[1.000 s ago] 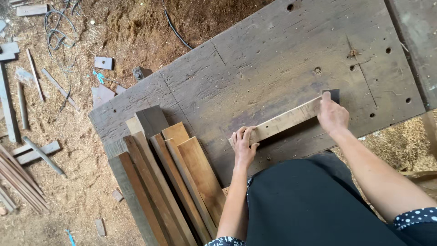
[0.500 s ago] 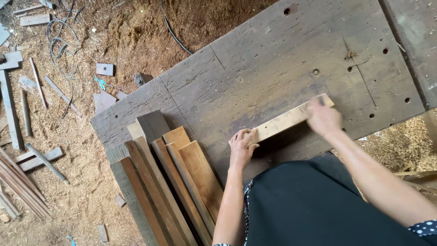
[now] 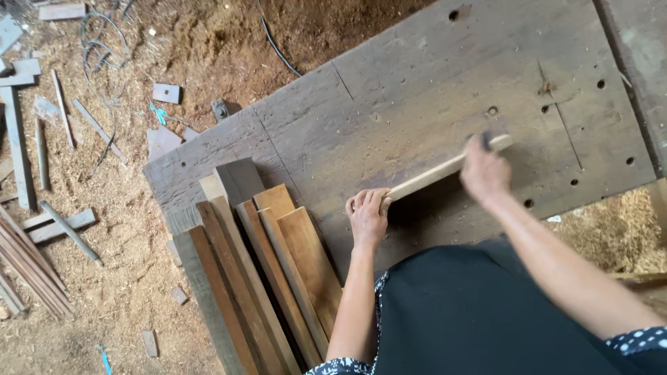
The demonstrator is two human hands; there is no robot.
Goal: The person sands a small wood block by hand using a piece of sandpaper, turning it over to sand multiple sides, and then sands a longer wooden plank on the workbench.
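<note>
A pale wooden strip (image 3: 424,180) lies slanted on a worn grey workbench (image 3: 417,90). My left hand (image 3: 367,217) grips the strip's near left end and pins it to the bench. Blurred by motion, my right hand (image 3: 484,173) rests on the strip close to its far right end. Its fingers are closed over a small dark pad (image 3: 486,139) that peeks out above them. The tip of the strip shows just past that hand. My dark clothing fills the bottom of the view.
Several brown planks (image 3: 264,264) lean on the bench's left front corner. The floor is covered in sawdust, with wood offcuts (image 3: 167,92), thin sticks (image 3: 28,257) and a black cable (image 3: 278,48). Small holes dot the bench top at the right.
My right hand has slid a little leftward along the strip, uncovering its far tip. The left hand has kept its grip on the near end.
</note>
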